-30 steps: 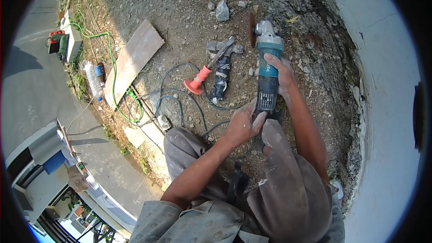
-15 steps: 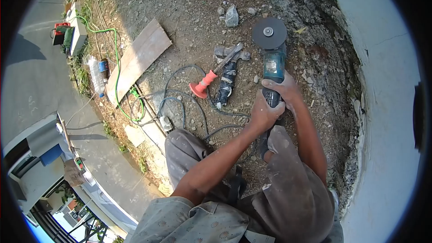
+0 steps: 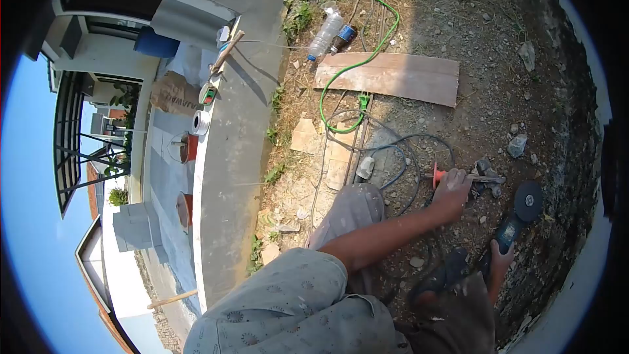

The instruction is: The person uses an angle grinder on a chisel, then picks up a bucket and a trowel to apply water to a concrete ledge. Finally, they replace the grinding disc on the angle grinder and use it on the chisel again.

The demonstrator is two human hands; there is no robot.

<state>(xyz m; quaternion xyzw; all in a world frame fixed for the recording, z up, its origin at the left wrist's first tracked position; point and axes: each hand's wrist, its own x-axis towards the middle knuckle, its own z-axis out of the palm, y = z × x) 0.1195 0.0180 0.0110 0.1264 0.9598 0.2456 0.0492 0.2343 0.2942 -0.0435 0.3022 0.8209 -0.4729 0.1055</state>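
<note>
Person crouched on dirt ground (image 3: 485, 46). Left hand (image 3: 452, 189) closed over shaft of chisel (image 3: 481, 177), just beside its red guard (image 3: 437, 175). Right hand (image 3: 501, 262) grips rear of angle grinder (image 3: 510, 231); disc (image 3: 528, 201) faces up, near chisel tip. Black cable (image 3: 400, 151) looped on ground beside knee. Wooden plank (image 3: 393, 75) lies flat farther off, green hose (image 3: 357, 69) crossing it. Two plastic bottles (image 3: 325, 33) by grass edge. Grey stone (image 3: 516, 145) near chisel. Sandalled foot (image 3: 438, 280) between arms.
</note>
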